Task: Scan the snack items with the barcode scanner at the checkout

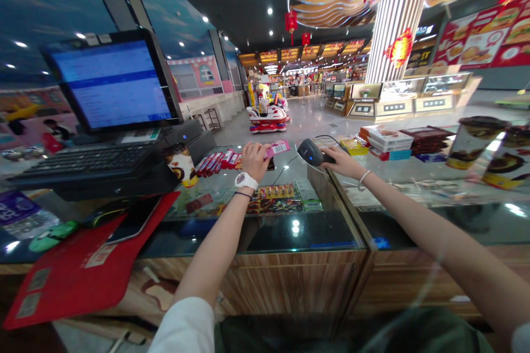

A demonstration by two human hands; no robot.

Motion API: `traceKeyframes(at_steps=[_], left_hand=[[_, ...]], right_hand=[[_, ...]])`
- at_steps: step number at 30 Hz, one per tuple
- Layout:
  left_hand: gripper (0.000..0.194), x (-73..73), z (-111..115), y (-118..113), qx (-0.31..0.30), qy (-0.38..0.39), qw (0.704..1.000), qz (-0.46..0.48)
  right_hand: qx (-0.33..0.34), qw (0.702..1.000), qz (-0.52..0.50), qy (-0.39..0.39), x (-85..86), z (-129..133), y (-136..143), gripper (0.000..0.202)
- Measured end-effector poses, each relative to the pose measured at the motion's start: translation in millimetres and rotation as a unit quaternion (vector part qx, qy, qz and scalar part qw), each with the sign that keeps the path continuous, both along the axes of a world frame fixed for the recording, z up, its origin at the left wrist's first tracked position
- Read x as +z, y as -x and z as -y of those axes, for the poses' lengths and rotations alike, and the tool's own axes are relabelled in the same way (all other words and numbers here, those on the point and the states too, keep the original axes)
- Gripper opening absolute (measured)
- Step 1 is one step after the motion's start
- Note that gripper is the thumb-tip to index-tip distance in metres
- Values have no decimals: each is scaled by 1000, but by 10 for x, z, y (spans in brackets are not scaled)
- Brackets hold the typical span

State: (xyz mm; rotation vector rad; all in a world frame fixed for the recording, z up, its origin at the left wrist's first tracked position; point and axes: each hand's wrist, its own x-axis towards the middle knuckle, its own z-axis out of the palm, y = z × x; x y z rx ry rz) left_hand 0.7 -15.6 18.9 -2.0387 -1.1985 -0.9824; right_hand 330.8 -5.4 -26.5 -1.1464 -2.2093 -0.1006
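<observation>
My left hand (254, 161), with a white watch on its wrist, is closed on one end of a small pink packet (276, 149). The packet's barcode label faces up toward me. My right hand (342, 162) grips the handle of a dark barcode scanner (310, 153), its head turned left toward the packet with a gap between them. Both hands are above the glass counter (290, 168). Red-wrapped snack bars (215, 162) lie in a row just left of my left hand. A yellow packet (354, 146) lies beyond my right hand.
A monitor (111, 80) and keyboard (89, 160) stand at the left, beside a printed cup (182, 165). A phone (134, 220) rests on a red mat (83, 270). Stacked boxes (389, 138) and large cups (474, 143) occupy the right side. The scanner's cable (331, 138) loops behind it.
</observation>
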Motion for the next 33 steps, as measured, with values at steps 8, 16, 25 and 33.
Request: traceKeyframes(at_steps=[8,16,25,33], left_hand=[[27,-22,27,-62,-36,9,999,-30],[26,-33,44,-105,-52,33,998,-33],[31,-66,50,-133,-58,49,996,-47],[30,-93,79,-208,-85,50,992,-76]], right_hand=[[-17,998,63,27,-168,-177,-227,51],[-42,991,120,41,-138,-116,-229,51],[-44,992,108,56,-135,-119,-203,59],[-33,994,-34,-94,183,208,208,40]])
